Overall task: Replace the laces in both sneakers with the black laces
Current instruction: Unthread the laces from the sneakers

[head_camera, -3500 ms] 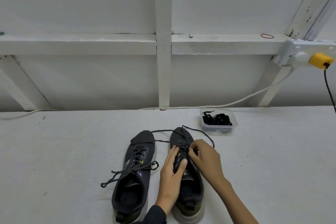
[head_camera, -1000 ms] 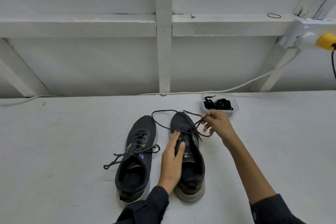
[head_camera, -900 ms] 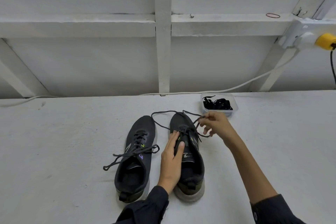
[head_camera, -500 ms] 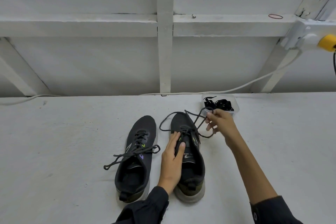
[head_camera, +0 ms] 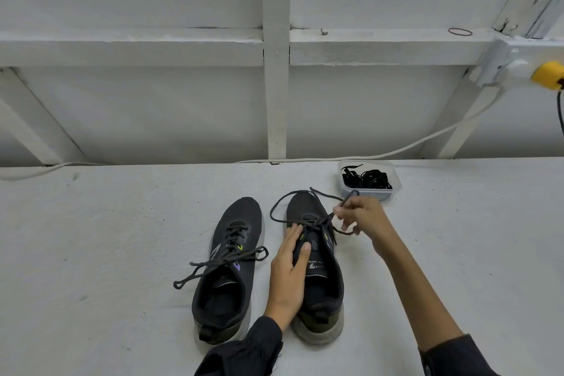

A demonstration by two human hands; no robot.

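Two dark sneakers stand side by side on the white surface, toes pointing away from me. The left sneaker [head_camera: 227,265] keeps its grey lace threaded, the ends trailing left. My left hand [head_camera: 288,272] holds the right sneaker [head_camera: 317,272] at its tongue, thumb on the tongue and fingers along the side. My right hand [head_camera: 363,217] pinches that shoe's grey lace [head_camera: 282,201], which loops loosely around the toe. The black laces [head_camera: 366,178] lie in a clear plastic tub [head_camera: 369,192] just beyond my right hand.
A white wall with a wooden frame rises behind the surface. A white cable [head_camera: 412,146] runs along its base up to a socket with a yellow plug [head_camera: 547,75] at the upper right. A rubber band [head_camera: 460,31] lies on the ledge.
My right hand left the shoe's eyelets and pulled the grey lace out toward the tub, then drew back slightly toward the shoe. The loop around the toe shifted. My left hand stayed on the tongue.
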